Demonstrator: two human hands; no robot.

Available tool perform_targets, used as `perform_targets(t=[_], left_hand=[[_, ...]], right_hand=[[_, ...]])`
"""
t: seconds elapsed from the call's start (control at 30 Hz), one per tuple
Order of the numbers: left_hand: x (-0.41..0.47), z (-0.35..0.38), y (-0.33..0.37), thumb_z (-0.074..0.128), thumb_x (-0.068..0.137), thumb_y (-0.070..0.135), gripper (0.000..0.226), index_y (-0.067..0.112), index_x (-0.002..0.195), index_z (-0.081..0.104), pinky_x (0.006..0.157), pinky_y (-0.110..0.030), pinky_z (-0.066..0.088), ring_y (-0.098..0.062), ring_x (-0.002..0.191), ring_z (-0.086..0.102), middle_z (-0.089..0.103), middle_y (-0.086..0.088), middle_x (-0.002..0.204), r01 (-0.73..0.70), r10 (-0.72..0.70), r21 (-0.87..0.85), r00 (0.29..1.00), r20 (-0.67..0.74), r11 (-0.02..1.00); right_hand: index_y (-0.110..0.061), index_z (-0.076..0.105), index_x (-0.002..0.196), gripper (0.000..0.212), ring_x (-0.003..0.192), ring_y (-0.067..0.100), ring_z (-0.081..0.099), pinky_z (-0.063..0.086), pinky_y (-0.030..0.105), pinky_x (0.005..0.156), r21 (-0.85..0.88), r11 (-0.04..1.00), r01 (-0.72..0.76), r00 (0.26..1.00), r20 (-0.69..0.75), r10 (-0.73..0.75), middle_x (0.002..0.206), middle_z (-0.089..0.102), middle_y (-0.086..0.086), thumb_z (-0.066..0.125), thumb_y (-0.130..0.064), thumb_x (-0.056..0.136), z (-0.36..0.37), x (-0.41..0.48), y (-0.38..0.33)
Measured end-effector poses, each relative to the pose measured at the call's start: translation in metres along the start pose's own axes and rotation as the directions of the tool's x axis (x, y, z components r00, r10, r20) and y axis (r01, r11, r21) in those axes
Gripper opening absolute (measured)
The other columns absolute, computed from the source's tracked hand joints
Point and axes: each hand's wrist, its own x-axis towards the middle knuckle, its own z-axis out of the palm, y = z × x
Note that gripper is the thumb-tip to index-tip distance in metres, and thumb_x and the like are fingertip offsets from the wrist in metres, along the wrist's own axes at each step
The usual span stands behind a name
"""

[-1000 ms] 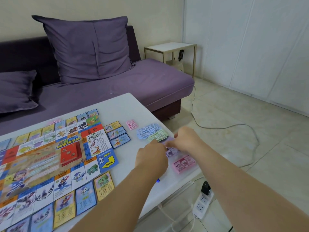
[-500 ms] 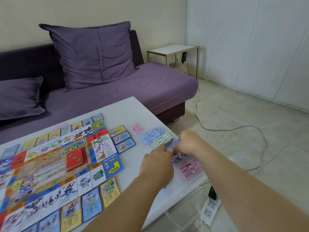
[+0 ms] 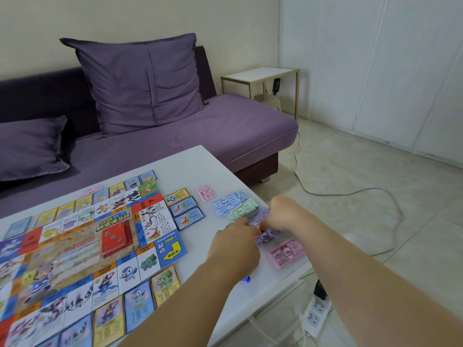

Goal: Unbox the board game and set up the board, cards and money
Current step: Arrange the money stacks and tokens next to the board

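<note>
Starting at my left, the board lies flat on the table, with a red deck near its middle and loose cards ranged along its near edge. Just right of the board three more cards sit in a column. Beyond them lie a small pink bundle, then blue notes and green notes, overlapping. My left hand is curled, and its fingertips pinch the purple notes. My right hand meets it from the far side, with its fingers curled down on the same notes and its tips hidden. So the purple notes lie right between both hands, neither one nearer, and I judge they need squaring into a pile. A pink stack sits just beside them, close to the table's edge. No box shows.
</note>
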Motion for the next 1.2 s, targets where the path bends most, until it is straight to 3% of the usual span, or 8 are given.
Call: perform_targets(t=[0.3,0.5,0.67,0.87,0.93,1.03,1.13,1.2], left_hand=[[0.0,-0.001,-0.001,0.045,0.094,0.022,0.038,0.028,0.131,0.052,0.095,-0.034,0.043,-0.019,0.112,0.05,0.047,0.002,0.129,0.001,-0.001,-0.005,1.0,-0.001,1.0],[-0.002,-0.001,-0.009,0.048,0.094,0.026,0.034,0.032,0.127,0.057,0.102,-0.027,0.039,-0.01,0.121,0.046,0.049,0.01,0.134,-0.038,0.039,-0.151,0.999,0.001,0.988],[-0.005,-0.007,-0.019,0.047,0.095,0.021,0.028,0.032,0.117,0.062,0.092,-0.021,0.042,-0.006,0.112,0.052,0.056,0.01,0.127,0.045,-0.051,-0.247,0.999,-0.017,0.968],[-0.006,-0.025,-0.025,0.043,0.095,0.013,0.034,0.026,0.118,0.063,0.087,-0.017,0.041,-0.004,0.106,0.057,0.064,0.011,0.12,0.125,-0.153,-0.352,0.987,-0.053,0.928],[-0.007,-0.025,-0.026,0.044,0.095,0.015,0.035,0.027,0.123,0.06,0.093,-0.022,0.044,-0.007,0.109,0.056,0.061,0.009,0.125,0.124,-0.139,-0.288,0.99,-0.034,0.95],[-0.008,-0.017,-0.021,0.043,0.097,0.022,0.042,0.032,0.138,0.044,0.101,-0.031,0.041,-0.015,0.124,0.046,0.046,0.006,0.141,0.049,-0.049,-0.043,0.999,0.009,0.998],[-0.005,-0.007,-0.013,0.041,0.097,0.018,0.049,0.03,0.143,0.035,0.1,-0.034,0.036,-0.019,0.128,0.038,0.037,0.01,0.148,-0.096,0.095,0.126,0.995,0.015,0.987],[-0.004,-0.002,-0.009,0.039,0.096,0.014,0.05,0.029,0.144,0.035,0.097,-0.033,0.036,-0.021,0.127,0.037,0.036,0.013,0.148,-0.149,0.146,0.158,0.989,0.029,0.976]], right_hand=[[-0.01,0.05,0.062,0.029,0.062,0.023,0.047,0.032,0.025,0.051,0.091,0.996,0.006,1.0,-0.021,-0.004,0.06,0.049,0.004,0.073,-0.019,0.076,0.0,0.008,0.01],[-0.01,0.044,0.054,0.036,0.05,0.017,0.038,0.027,0.026,0.048,0.189,0.981,-0.043,0.999,0.028,0.038,0.057,0.042,0.003,0.075,-0.015,0.072,-0.013,0.0,0.018],[-0.01,0.047,0.061,0.032,0.052,0.016,0.039,0.029,0.024,0.05,0.24,0.966,-0.095,0.995,0.036,0.089,0.06,0.044,0.004,0.074,-0.023,0.073,-0.03,-0.009,0.028],[-0.008,0.052,0.069,0.027,0.051,0.017,0.035,0.025,0.024,0.048,0.319,0.943,-0.101,0.994,-0.005,0.108,0.061,0.043,0.006,0.074,-0.022,0.076,-0.043,-0.019,0.034],[-0.008,0.056,0.076,0.023,0.056,0.017,0.038,0.027,0.025,0.05,0.326,0.941,-0.086,0.996,0.013,0.087,0.064,0.045,0.006,0.073,-0.023,0.078,-0.041,-0.022,0.033],[-0.008,0.059,0.083,0.02,0.06,0.016,0.041,0.03,0.026,0.054,0.337,0.939,-0.066,0.998,0.035,0.057,0.072,0.049,0.007,0.071,-0.025,0.081,-0.038,-0.019,0.033],[-0.004,0.063,0.089,0.019,0.056,0.016,0.038,0.026,0.025,0.05,0.393,0.918,-0.06,0.998,-0.003,0.067,0.067,0.046,0.006,0.067,-0.022,0.085,-0.04,-0.014,0.037],[-0.004,0.066,0.096,0.022,0.064,0.018,0.043,0.027,0.025,0.052,0.438,0.897,-0.062,0.997,-0.011,0.074,0.074,0.051,0.008,0.066,-0.023,0.086,-0.039,-0.009,0.041]])
